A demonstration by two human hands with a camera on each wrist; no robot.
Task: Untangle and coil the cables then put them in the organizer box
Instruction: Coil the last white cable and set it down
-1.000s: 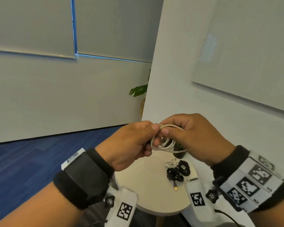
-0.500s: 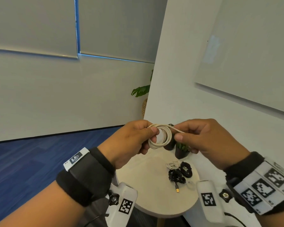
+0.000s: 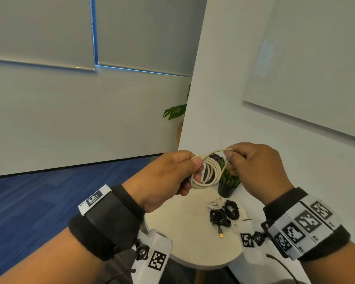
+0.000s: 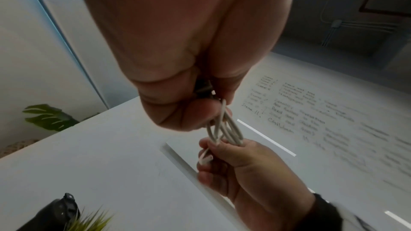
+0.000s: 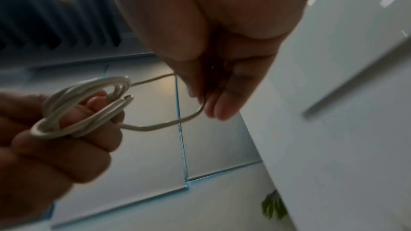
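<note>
A white cable (image 3: 208, 173) wound into several loops hangs in the air between both hands, above a round table. My left hand (image 3: 172, 173) grips the coil, with thumb and fingers curled round its loops (image 5: 73, 111). My right hand (image 3: 252, 167) pinches the loose tail of the same cable (image 5: 169, 122), a short way right of the coil. On the table lie a small white coiled cable (image 3: 214, 204), a black coiled cable (image 3: 232, 209) and a black cable bundle (image 3: 219, 219) with a gold plug (image 3: 221, 234). No organizer box shows in any view.
A small potted plant (image 3: 228, 184) stands at the back of the round cream table (image 3: 184, 232), against a white wall. A whiteboard (image 3: 307, 68) hangs on that wall. Blue carpet (image 3: 39, 193) lies to the left, and a larger leafy plant (image 3: 175, 111) stands behind the wall corner.
My right hand drew back to the right from the coil, pulling the tail out. The coil in my left hand gained loops and hangs larger.
</note>
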